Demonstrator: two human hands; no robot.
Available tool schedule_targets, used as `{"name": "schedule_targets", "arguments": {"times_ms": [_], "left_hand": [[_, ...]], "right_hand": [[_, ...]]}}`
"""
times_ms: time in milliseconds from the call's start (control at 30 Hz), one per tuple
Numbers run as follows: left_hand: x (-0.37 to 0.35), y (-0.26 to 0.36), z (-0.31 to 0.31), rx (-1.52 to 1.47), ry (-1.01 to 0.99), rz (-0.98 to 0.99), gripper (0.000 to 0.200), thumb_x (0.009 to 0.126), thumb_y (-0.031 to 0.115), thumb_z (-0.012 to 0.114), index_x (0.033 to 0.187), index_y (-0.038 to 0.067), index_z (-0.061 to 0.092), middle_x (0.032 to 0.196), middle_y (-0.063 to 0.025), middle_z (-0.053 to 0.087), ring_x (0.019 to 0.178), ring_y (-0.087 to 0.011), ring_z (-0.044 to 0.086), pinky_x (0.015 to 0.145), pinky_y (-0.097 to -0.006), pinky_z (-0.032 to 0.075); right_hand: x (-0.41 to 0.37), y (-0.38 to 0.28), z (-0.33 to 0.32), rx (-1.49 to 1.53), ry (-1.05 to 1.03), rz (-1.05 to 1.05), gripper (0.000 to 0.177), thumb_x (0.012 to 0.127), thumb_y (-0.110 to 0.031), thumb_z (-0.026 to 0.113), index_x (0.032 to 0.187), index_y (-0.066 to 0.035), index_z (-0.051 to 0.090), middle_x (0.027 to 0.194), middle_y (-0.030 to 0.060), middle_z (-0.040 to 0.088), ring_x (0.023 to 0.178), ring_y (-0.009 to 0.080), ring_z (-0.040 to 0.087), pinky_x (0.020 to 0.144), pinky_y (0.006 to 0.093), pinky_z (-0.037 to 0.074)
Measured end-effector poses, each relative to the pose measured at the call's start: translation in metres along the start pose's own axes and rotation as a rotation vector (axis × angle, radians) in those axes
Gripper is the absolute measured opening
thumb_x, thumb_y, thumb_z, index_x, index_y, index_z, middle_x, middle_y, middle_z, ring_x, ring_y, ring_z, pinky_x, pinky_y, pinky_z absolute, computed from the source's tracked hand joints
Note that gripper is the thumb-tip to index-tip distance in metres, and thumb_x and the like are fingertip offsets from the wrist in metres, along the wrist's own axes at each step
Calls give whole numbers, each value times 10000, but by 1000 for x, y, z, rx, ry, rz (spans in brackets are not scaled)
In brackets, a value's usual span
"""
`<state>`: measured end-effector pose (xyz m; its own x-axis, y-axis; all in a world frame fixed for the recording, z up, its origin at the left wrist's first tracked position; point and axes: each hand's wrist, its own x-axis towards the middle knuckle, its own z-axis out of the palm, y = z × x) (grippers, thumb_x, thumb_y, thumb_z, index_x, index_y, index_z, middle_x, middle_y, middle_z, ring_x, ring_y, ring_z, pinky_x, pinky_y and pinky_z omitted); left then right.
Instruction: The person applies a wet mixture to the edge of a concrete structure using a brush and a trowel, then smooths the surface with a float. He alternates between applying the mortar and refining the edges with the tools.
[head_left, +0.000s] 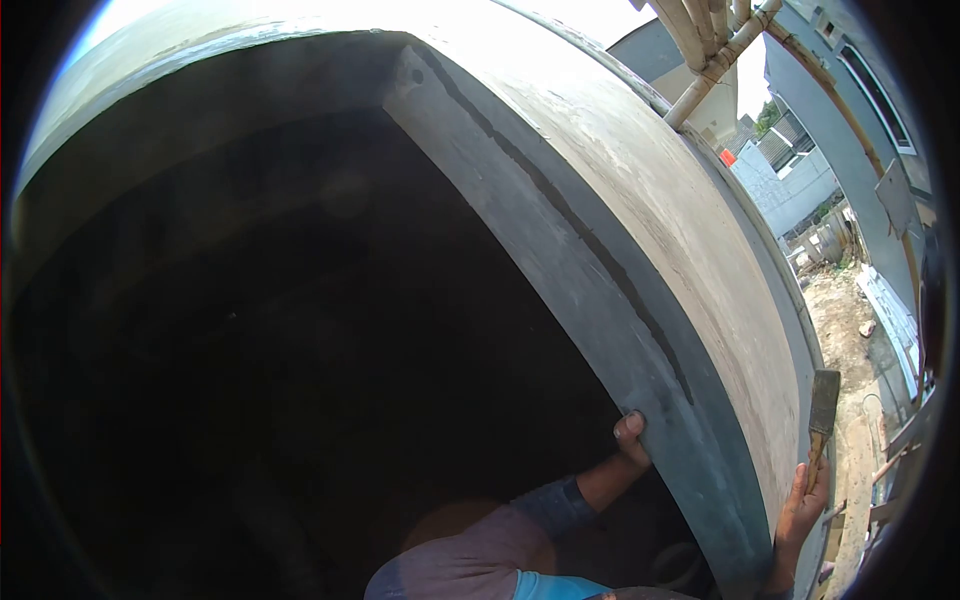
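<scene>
- A pale concrete wall [640, 200] is curving across the scene in bright sun, its face rough and streaked.
- A darker grey band [600, 330] is running along the wall's inner edge, with a thin black line tracing down its middle.
- Inside the wall a deep, unlit hollow [280, 350] is swallowing nearly everything; nothing in there is readable.
- The left hand [632, 437] is hooking over the wall's inner edge from the hollow side, fingers curled closed on the grey band, with a grey sleeve [555, 505] trailing below it.
- The right hand [803, 505] is reaching up on the wall's outer side, closed around the handle of a flat paintbrush [823, 400].
- The paintbrush is pointing upward just beside the wall's outer edge, its bristles dark; whether they are touching the concrete, I cannot tell.
- The thickness of the wall is standing between the two hands.
- Above the wall's top, lashed bamboo poles [705, 45] are slanting in.
- Beyond the wall's outer side, a grey house [850, 130] is rising, and far below the wall sandy ground [850, 330] is lying littered with debris.
</scene>
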<state>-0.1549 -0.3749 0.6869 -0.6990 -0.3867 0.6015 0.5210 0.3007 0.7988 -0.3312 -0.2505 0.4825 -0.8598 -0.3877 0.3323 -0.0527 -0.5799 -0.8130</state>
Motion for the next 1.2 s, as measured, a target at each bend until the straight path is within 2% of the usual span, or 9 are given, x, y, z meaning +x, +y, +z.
{"name": "schedule_targets", "arguments": {"times_ms": [200,333,500,667,833,900,967,1100,1200], "left_hand": [[8,1,9,-52,-80,-28,801,743,496,596,1342,13,373,1255,-121,496,1147,-260,506,990,-393,422],[13,0,17,-51,-81,3,807,730,462,579,1362,15,349,1268,-122,478,1173,-266,487,1003,-400,408],[22,-1,24,-87,-129,4,799,722,443,572,1356,8,357,1261,-131,482,1165,-275,495,989,-398,414],[34,-19,6,-95,-138,48,750,732,414,539,1327,-19,395,1261,-136,486,1150,-267,503,972,-394,423],[40,-22,11,-50,-178,167,656,754,349,471,1270,-55,445,1225,-140,513,1121,-258,508,958,-387,425],[39,-15,15,29,-156,169,810,725,501,532,1331,-19,393,1283,-131,462,1173,-259,467,986,-395,395],[46,-29,6,5,-167,253,628,770,337,461,1247,-71,443,1208,-161,497,1090,-265,505,935,-398,428],[45,-24,12,122,-89,301,676,832,424,421,1296,-67,414,1299,-201,437,1162,-311,460,942,-435,417],[40,-20,32,46,43,280,760,851,511,401,1314,-92,403,1320,-223,416,1201,-326,433,971,-444,407]], "right_hand": [[-2,14,2,178,98,-49,298,978,-175,507,1173,47,545,1030,85,595,947,147,535,869,274,415],[2,35,-1,95,167,-57,323,966,-201,537,1179,41,560,1020,82,610,927,145,546,852,275,426],[2,31,-6,-270,220,22,369,926,-266,594,1154,24,597,993,135,664,901,208,609,839,319,461],[1,27,-6,-432,289,89,338,888,-316,598,1126,-78,635,818,117,652,744,229,618,708,343,476],[-1,16,-2,-579,405,74,319,876,-316,587,1116,-113,643,831,124,672,784,275,647,733,370,487],[-4,13,-2,-638,433,108,338,882,-346,584,1141,-134,631,866,135,681,833,313,651,738,392,491],[-8,21,-9,-772,506,110,329,895,-368,546,1143,-164,617,931,139,678,887,361,638,751,453,489],[-77,8,-39,-941,580,132,311,915,-309,516,1192,-182,579,998,121,660,898,345,634,756,449,497],[-177,35,-89,-942,668,316,333,865,-261,504,1166,-149,588,1019,149,655,894,364,631,760,459,495]]}}
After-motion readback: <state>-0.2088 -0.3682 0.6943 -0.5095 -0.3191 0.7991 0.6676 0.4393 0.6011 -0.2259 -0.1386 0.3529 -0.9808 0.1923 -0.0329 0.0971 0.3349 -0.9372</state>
